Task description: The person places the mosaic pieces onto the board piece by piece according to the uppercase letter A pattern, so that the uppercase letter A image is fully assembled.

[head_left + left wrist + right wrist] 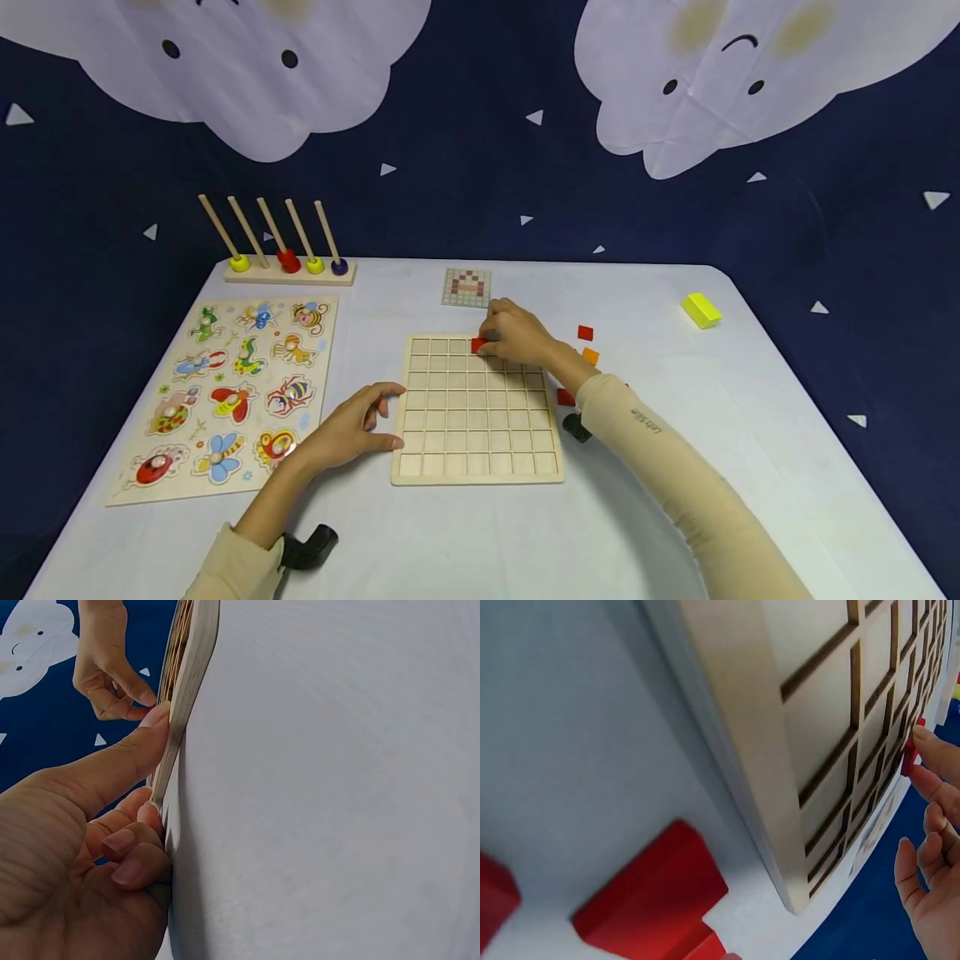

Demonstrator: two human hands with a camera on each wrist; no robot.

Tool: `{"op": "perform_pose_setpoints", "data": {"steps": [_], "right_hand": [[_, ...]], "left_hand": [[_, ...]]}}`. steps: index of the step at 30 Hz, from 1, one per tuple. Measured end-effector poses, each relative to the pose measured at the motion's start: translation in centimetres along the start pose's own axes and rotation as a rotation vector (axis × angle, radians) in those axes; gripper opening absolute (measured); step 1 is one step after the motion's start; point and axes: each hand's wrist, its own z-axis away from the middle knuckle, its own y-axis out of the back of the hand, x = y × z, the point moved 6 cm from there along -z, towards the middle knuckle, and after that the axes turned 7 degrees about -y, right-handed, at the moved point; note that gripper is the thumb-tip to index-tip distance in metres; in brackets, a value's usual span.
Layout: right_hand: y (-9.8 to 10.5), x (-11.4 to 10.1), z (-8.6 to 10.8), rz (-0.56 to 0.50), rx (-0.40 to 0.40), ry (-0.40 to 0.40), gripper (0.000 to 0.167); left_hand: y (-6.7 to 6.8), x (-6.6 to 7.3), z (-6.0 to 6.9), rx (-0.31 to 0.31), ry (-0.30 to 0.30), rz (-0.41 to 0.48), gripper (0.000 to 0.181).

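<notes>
A wooden grid board with square cells lies in the middle of the table in the head view. My right hand pinches a red square tile between thumb and finger over the board's far row; the right wrist view also shows this red tile at the far edge. My left hand is at the board's left edge, thumb and fingertips touching its side. In the left wrist view the left thumb lies against the board's rim, its fingers bent loosely below.
Red tiles and an orange tile lie right of the board, some partly behind the right arm. Beyond the board is a small pattern card. An insect puzzle board and a peg stand are left; a yellow block is far right.
</notes>
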Motion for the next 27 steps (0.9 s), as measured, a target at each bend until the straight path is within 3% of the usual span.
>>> {"op": "perform_pose_setpoints", "data": {"steps": [12,18,22,27], "right_hand": [[-0.6,0.8,-0.4,-0.153,-0.030,-0.127,0.015],[-0.3,0.9,0.1,-0.105,-0.059,-0.125,0.025],[1.2,2.5,0.9,-0.129,-0.025,-0.158,0.038],[3.6,6.0,2.5,-0.135,0.043,-0.221,0.033]], "left_hand": [[0.1,0.5,-0.2,0.002,-0.016,-0.003,0.069],[-0.1,0.2,-0.1,0.000,-0.005,0.001,0.069],[-0.1,0.1,-0.2,-0.001,-0.007,-0.001,0.069],[-0.1,0.1,-0.2,-0.005,-0.003,-0.006,0.068]]}}
